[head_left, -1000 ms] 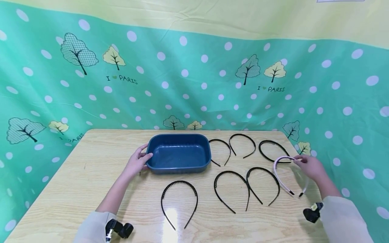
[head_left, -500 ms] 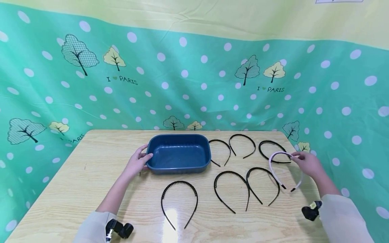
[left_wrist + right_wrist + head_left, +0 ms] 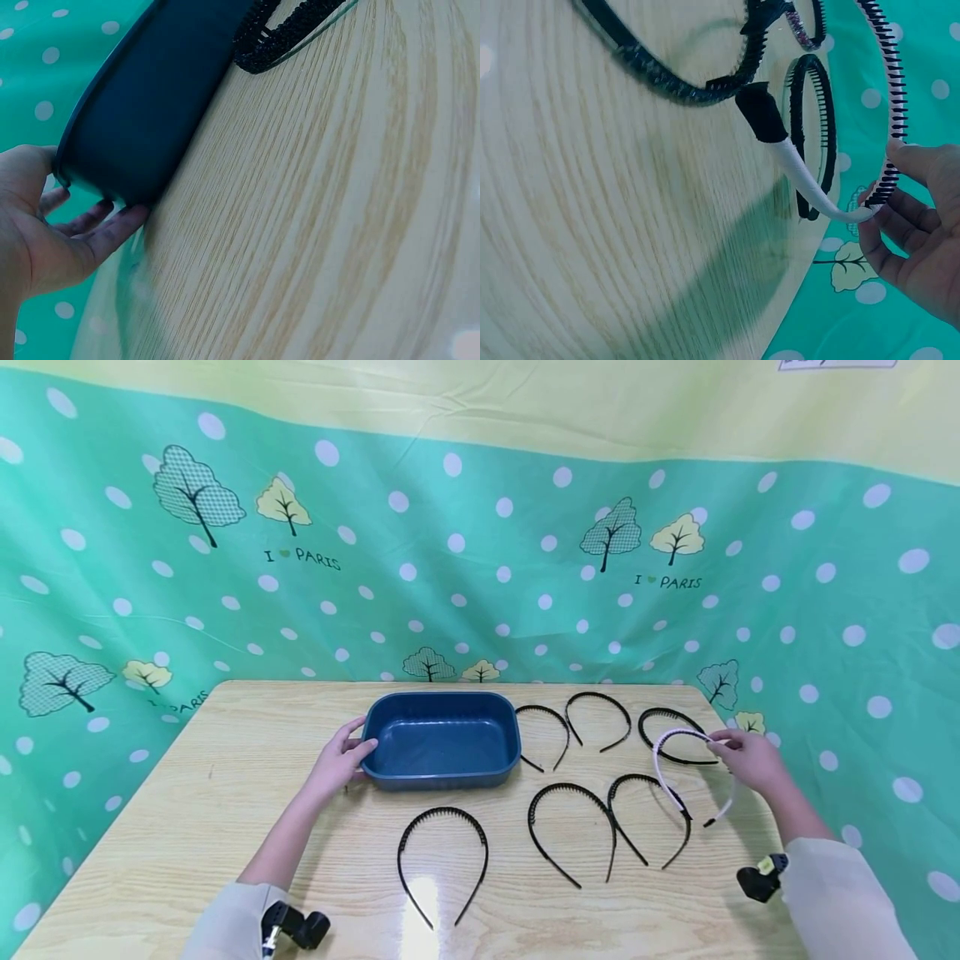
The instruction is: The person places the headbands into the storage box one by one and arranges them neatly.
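My left hand (image 3: 337, 764) holds the left end of a dark blue plastic tub (image 3: 442, 782), thumb over the rim and fingers along the outer wall. No items show inside the tub. At the right, my right hand (image 3: 752, 764) pinches a pale pink-white headband (image 3: 657, 764) on its toothed band between thumb and fingers. In the right wrist view this headband (image 3: 810, 184) shows black tips and black inner teeth, held above the table. Behind it in the head view lies a black headband (image 3: 643, 735), partly overlapped; another black headband (image 3: 647, 777) is below its lower tips.
More black headbands lie on the wooden table (image 3: 187, 810): one (image 3: 442, 811) at the front, one (image 3: 567, 786) right of it, one (image 3: 597, 695) at the back, and one (image 3: 551, 711) partly behind the tub's right end. A dotted green curtain (image 3: 480, 568) hangs behind.
My right hand has moved left and slightly away from me, carrying the pale headband from the table's right edge toward the black ones. The left hand and tub have stayed put.
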A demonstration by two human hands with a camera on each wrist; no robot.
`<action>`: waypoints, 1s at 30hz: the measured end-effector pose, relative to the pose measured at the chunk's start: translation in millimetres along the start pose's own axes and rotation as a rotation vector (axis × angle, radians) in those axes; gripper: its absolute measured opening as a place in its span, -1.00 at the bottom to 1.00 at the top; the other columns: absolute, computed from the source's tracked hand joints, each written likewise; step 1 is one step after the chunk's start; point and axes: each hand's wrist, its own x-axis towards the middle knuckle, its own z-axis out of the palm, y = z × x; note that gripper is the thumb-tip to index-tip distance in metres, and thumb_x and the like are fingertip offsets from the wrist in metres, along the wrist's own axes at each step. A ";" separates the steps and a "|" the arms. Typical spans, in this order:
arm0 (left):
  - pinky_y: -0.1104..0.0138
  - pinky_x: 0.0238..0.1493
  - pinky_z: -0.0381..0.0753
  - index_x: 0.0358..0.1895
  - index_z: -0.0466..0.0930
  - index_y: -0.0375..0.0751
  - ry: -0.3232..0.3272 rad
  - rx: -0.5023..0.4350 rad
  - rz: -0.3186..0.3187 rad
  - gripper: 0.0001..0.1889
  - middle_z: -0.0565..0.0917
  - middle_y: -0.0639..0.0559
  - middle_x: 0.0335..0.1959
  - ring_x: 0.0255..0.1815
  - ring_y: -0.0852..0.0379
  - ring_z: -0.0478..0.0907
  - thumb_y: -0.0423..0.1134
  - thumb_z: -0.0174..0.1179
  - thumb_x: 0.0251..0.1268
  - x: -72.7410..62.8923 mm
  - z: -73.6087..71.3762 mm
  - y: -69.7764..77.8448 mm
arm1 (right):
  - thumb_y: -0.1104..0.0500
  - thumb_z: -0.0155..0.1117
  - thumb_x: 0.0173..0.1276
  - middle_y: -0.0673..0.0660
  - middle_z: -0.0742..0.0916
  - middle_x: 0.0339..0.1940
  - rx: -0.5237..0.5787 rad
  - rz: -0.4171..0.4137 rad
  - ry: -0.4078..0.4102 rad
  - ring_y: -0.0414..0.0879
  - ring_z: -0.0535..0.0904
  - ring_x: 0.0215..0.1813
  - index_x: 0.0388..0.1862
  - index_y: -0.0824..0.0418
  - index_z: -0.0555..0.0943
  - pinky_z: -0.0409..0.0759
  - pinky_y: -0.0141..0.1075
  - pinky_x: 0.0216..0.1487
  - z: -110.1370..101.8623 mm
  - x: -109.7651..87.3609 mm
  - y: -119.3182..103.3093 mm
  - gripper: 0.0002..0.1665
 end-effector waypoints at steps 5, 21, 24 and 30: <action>0.00 0.02 0.61 0.49 -0.10 -0.08 0.004 -0.004 0.002 -0.34 0.24 -0.46 0.32 0.24 -0.36 0.36 -0.13 -0.03 0.44 -0.3 -0.1 1.0 | -0.04 -0.06 0.47 0.47 0.62 -0.14 0.006 -0.007 0.008 0.09 0.59 -0.28 0.14 0.45 0.44 0.51 -0.30 -0.44 1.6 1.0 -0.6 -0.42; 0.02 0.01 0.62 0.49 -0.08 -0.06 0.011 -0.002 -0.004 -0.35 0.26 -0.43 0.31 0.23 -0.35 0.38 -0.12 -0.03 0.43 1.9 -1.0 -2.4 | -0.08 -0.02 0.45 0.43 0.63 -0.13 -0.006 -0.005 0.027 0.06 0.60 -0.31 0.10 0.40 0.48 0.51 -0.31 -0.43 4.2 4.2 -12.0 -0.43; 0.00 0.02 0.61 0.49 -0.08 -0.06 0.014 -0.001 -0.001 -0.35 0.25 -0.44 0.32 0.24 -0.35 0.37 -0.11 -0.03 0.43 1.6 -0.8 -1.6 | -0.08 -0.03 0.46 0.43 0.63 -0.11 -0.013 -0.017 0.022 0.07 0.59 -0.26 0.11 0.39 0.47 0.52 -0.30 -0.40 3.9 4.9 -16.0 -0.43; -0.04 0.05 0.58 0.49 -0.10 -0.09 0.002 -0.010 -0.004 -0.35 0.23 -0.46 0.32 0.25 -0.37 0.35 -0.15 -0.04 0.44 -2.5 -0.7 4.6 | -0.09 -0.01 0.45 0.39 0.64 -0.13 0.010 -0.027 0.021 0.05 0.58 -0.22 0.13 0.40 0.48 0.54 -0.28 -0.34 7.7 7.2 -22.6 -0.41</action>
